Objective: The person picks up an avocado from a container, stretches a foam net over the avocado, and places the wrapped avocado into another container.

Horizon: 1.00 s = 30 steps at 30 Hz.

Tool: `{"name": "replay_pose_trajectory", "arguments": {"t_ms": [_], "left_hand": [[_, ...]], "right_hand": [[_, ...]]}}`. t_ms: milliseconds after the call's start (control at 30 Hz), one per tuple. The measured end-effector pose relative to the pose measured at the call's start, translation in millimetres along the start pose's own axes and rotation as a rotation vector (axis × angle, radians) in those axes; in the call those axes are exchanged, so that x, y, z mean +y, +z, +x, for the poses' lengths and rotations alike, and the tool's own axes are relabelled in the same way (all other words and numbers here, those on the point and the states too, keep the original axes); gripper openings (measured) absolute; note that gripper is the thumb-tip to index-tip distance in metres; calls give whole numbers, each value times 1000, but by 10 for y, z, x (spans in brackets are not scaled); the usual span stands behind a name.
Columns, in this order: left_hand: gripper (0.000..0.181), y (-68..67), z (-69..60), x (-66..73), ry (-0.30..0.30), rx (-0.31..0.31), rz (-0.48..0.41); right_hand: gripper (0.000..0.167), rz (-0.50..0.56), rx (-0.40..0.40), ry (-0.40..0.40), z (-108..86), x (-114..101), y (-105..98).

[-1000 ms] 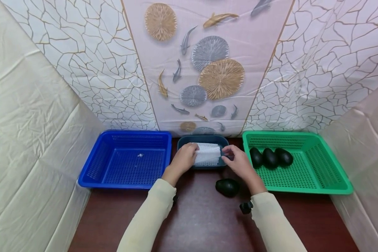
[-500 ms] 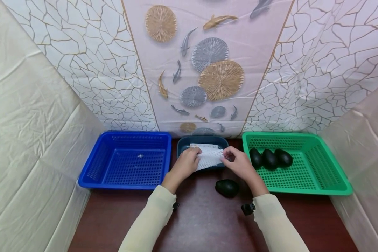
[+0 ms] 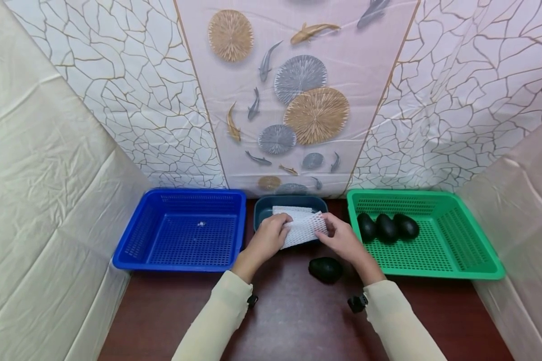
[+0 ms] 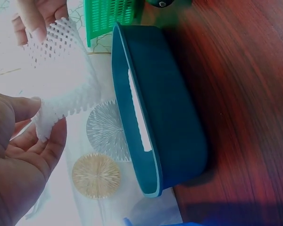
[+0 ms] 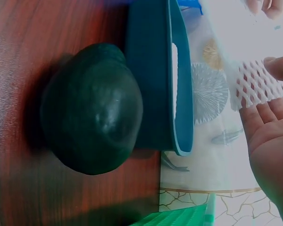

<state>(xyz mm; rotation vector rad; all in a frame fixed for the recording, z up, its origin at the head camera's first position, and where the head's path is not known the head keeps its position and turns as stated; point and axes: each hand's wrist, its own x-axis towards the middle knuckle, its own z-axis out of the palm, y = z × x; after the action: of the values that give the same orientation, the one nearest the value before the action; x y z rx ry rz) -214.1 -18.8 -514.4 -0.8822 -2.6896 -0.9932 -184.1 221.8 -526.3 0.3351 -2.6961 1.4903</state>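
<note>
Both hands hold a white foam mesh sleeve (image 3: 303, 230) above the front of a dark teal tub (image 3: 261, 201). My left hand (image 3: 267, 234) pinches its left end between thumb and fingers, as the left wrist view shows. At the other end, my right hand (image 3: 342, 237) grips the mesh, thumb on top and fingers beneath. More white foam mesh (image 3: 293, 208) lies inside the tub, mostly covered by the held sleeve. On the table in front of the tub rests a dark green avocado (image 3: 325, 269), large in the right wrist view.
A green basket (image 3: 451, 271) at right holds several dark avocados (image 3: 388, 228) along its left side. At left stands a blue basket (image 3: 171, 265) with a small white scrap (image 3: 201, 223) in it. Patterned cloth (image 3: 298, 150) hangs behind, above the brown table (image 3: 289, 321).
The foam sleeve has come up and toward me, out over the tub's front rim. My right hand, apart from the sleeve at first, now grips its right end. The avocados have stayed put.
</note>
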Motion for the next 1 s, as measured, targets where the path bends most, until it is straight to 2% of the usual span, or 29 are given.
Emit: {"name": "replay_pose_trajectory", "arguments": {"t_ms": [200, 367, 467, 633, 800, 1000], "left_hand": [[15, 1, -33, 39, -24, -23, -18], [24, -14, -31, 107, -37, -43, 33], [31, -42, -22, 185, -14, -41, 83], [37, -97, 6, 357, 59, -22, 127], [36, -109, 36, 469, 90, -37, 152], [30, -69, 32, 485, 104, -28, 156]], "right_hand": [[30, -55, 54, -21, -11, 21, 20], [28, -141, 78, -71, -27, -38, -1], [28, -208, 78, -130, -46, -91, -18], [25, -287, 79, -211, -63, -163, -27], [23, -292, 75, -232, -86, -227, -33], [25, -294, 73, -249, -120, -268, -51]]}}
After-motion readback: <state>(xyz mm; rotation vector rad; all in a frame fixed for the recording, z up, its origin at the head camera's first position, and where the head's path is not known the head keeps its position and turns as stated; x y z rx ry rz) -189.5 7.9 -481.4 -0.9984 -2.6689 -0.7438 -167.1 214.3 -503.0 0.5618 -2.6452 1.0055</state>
